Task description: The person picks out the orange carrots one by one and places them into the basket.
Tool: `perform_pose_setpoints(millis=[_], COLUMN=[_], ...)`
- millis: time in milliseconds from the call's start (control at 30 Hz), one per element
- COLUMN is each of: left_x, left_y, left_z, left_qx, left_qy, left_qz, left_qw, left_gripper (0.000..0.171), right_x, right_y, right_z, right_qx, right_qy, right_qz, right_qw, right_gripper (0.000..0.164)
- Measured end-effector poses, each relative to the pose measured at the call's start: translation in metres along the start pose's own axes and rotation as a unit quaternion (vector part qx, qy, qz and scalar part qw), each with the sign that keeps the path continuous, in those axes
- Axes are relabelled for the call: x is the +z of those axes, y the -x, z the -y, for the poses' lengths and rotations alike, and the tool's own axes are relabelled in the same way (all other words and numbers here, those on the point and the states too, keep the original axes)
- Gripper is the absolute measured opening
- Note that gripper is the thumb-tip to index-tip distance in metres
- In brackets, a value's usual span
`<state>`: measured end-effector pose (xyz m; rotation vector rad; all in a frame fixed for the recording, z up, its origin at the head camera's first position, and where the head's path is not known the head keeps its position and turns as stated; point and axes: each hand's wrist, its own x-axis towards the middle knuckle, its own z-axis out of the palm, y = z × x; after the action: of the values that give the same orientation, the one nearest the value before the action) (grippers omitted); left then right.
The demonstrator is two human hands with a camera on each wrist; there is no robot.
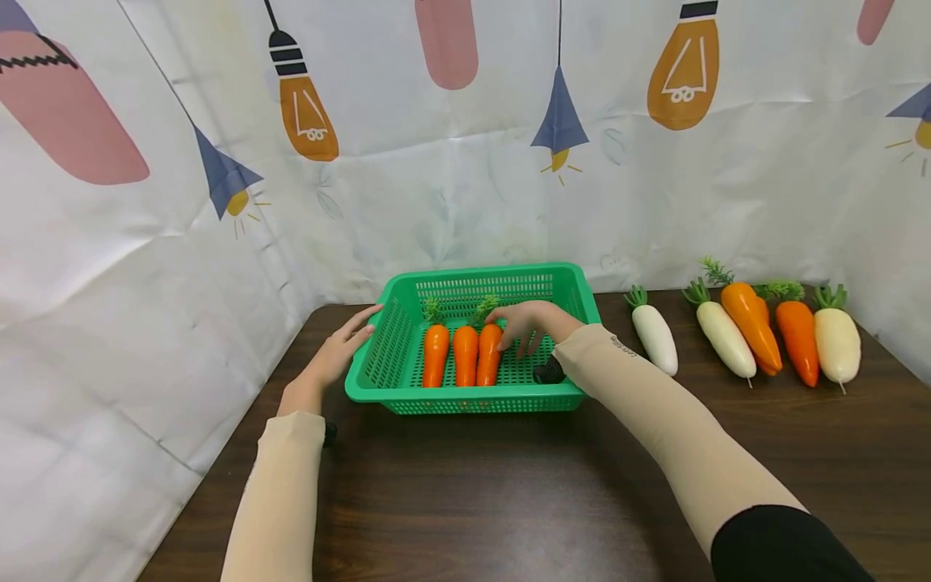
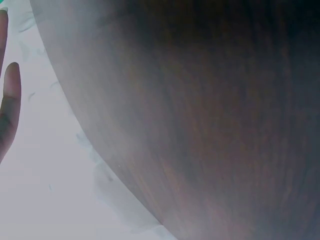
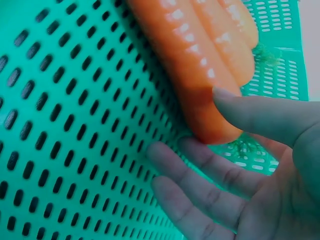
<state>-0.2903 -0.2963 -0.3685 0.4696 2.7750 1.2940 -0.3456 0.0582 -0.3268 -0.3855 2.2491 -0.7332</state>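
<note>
In the head view, three orange toy carrots (image 1: pixel 436 356) with green tops lie side by side in a green plastic basket (image 1: pixel 465 406). My right hand (image 1: pixel 529 322) reaches inside and holds the upper end of the rightmost carrot (image 1: pixel 489 360). The right wrist view has the thumb against this carrot (image 3: pixel 200 95), the index finger partly hidden behind the thumb, and the other fingers spread near the perforated basket floor. At the basket's left rim, my left hand (image 1: pixel 336 356) rests with its fingers extended; only some fingertips (image 2: pixel 12 82) enter the left wrist view.
Right of the basket, white radishes (image 1: pixel 657 335) and more orange carrots (image 1: pixel 798 339) lie in a row on the dark wooden table (image 1: pixel 473 493). A patterned white cloth (image 1: pixel 465 202) hangs behind and along the left side.
</note>
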Motion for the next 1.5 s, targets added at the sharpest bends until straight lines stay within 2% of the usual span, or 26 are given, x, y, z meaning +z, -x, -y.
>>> perform_pose_setpoints(millis=[367, 667, 867, 1100, 1267, 1500], left_x=[0.0, -0.001, 0.0, 0.0, 0.002, 0.0], left_y=[-0.001, 0.003, 0.003, 0.001, -0.001, 0.002], left_z=[0.0, 0.002, 0.002, 0.001, 0.001, 0.0], left_qx=[0.002, 0.005, 0.004, 0.012, 0.012, 0.009], left_qy=[-0.001, -0.004, -0.008, -0.014, -0.012, -0.017], left_qz=[0.002, 0.002, 0.003, 0.003, 0.005, 0.005], left_qw=[1.0, 1.0, 1.0, 0.9998, 0.9998, 0.9998], left_gripper=[0.057, 0.058, 0.058, 0.057, 0.057, 0.058], right_x=[-0.021, -0.036, -0.033, -0.026, -0.026, -0.028], right_y=[0.012, 0.044, 0.058, 0.082, 0.102, 0.128], right_z=[-0.003, 0.01, 0.008, -0.003, -0.017, -0.04], right_qx=[-0.01, -0.076, -0.127, -0.161, -0.179, -0.21], right_qy=[0.007, 0.03, 0.063, 0.072, 0.087, 0.08], right_qz=[-0.002, -0.017, -0.055, -0.134, -0.165, -0.212], right_qw=[1.0, 0.996, 0.988, 0.975, 0.966, 0.951], right_gripper=[0.059, 0.051, 0.046, 0.041, 0.036, 0.035])
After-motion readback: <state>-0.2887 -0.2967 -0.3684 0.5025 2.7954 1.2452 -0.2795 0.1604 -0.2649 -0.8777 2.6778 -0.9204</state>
